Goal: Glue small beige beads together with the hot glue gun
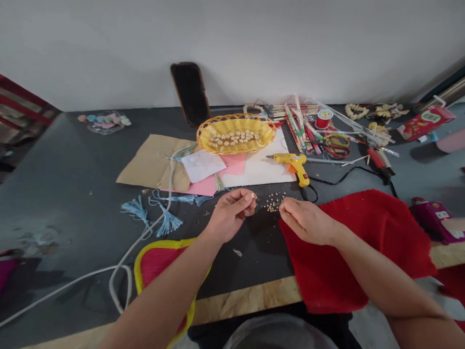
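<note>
My left hand (234, 211) is closed in a pinch, with a small whitish piece (252, 195) showing at its fingertips. To its right, small pale beads or seeds (271, 203) lie loose on the dark tabletop. My right hand (305, 218) is closed at the edge of this pile, thumb and fingers pressed together; whatever they hold is hidden. Beyond the hands stands a yellow woven basket (204, 143) with several small cream-coloured clusters (236, 139) in it. A yellow hot glue gun (296, 162) lies just past my right hand.
A red cloth (366, 242) lies under my right forearm. A white cable (150, 225) runs past blue tassels (169, 220) on the left. Scissors (336, 145), a red thread spool (323, 118) and wrapped sticks crowd the back right. A phone (189, 92) leans on the wall.
</note>
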`<state>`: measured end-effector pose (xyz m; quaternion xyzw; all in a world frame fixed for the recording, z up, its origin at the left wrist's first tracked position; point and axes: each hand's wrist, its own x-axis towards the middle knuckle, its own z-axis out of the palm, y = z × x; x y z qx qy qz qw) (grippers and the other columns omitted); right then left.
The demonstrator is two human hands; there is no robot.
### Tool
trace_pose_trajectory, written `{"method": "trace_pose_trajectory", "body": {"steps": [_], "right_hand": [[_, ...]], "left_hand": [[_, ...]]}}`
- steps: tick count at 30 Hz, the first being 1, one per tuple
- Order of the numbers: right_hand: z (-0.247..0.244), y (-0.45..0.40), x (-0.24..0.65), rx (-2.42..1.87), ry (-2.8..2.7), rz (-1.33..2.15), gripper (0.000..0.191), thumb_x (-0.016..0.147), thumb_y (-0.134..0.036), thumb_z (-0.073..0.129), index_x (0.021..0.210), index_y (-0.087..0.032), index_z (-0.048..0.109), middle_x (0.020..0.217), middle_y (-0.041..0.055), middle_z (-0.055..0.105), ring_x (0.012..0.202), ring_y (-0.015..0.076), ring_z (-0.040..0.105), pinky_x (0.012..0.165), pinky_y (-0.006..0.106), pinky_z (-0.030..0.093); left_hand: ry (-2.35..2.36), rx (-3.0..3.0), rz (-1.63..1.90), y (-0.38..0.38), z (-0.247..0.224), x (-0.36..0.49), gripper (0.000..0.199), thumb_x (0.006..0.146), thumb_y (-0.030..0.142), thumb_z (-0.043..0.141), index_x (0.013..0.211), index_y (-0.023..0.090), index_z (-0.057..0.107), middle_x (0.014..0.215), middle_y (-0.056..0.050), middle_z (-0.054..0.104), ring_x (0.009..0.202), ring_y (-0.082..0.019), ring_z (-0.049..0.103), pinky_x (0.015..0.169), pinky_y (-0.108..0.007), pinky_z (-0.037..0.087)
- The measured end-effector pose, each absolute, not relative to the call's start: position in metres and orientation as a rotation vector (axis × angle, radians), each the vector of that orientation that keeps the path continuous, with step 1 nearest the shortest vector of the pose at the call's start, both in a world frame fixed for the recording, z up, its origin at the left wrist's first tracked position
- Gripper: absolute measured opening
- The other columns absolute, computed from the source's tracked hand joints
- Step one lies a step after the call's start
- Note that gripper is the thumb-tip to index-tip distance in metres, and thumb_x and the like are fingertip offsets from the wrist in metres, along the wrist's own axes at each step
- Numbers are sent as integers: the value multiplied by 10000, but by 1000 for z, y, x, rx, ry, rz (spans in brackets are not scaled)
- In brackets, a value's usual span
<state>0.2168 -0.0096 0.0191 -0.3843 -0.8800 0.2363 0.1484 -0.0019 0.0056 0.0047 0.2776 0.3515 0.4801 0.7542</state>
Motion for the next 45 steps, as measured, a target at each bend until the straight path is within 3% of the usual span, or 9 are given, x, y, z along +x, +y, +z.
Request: {"method": "trace_pose_trajectory", "body": {"steps": [4,9,13,23,34,40,45], "right_hand": [[16,-7,219,-1156,-2474,635,178,950,-187,389,807,-181,495,697,12,551,600,141,496,579,269,358],[9,-9,218,-969,-2632,674,144,940,-229,533,874,-195,656,847,27,665,820,147,610,738,253,442],[4,-9,219,-912,-2743,592,159,929,-225,555,899,-203,709,860,27,683,826,154,620,739,261,469],[9,-9,210,-890,-2896,419,178,904,-125,542,825,-195,684,813,22,679,737,152,576,649,255,430],[10,-14,204,-898,-3015,433,147,867,-72,527,832,-165,637,852,53,644,767,179,554,710,291,444],[1,-7,218,-1044,-2641,645,167,928,-99,458,827,-165,572,825,45,587,759,152,554,710,259,454],[-2,-3,220,-1043,-2592,590,137,939,-150,502,838,-167,594,833,49,616,780,157,594,721,261,471]], "left_hand": [[749,615,1045,6,6,-2,221,683,295,809,647,128,669,625,-1,582,505,-58,420,509,-211,317],[746,617,1040,7,4,-3,206,688,291,807,681,129,679,625,-5,594,503,-56,429,517,-213,323],[751,616,1040,6,3,-3,201,686,290,809,689,131,687,616,-3,596,501,-56,430,519,-211,328],[789,609,1035,5,2,-3,217,662,302,828,706,132,701,607,-14,611,505,-68,443,510,-217,325],[763,620,1048,5,1,-6,206,687,292,810,694,123,693,618,-13,607,507,-62,441,520,-219,322],[760,633,1032,5,2,-4,219,671,287,821,684,116,684,616,-16,609,508,-62,442,517,-219,313],[782,650,1029,6,0,-5,218,682,302,813,691,122,691,622,-19,615,512,-65,441,521,-224,314]]}}
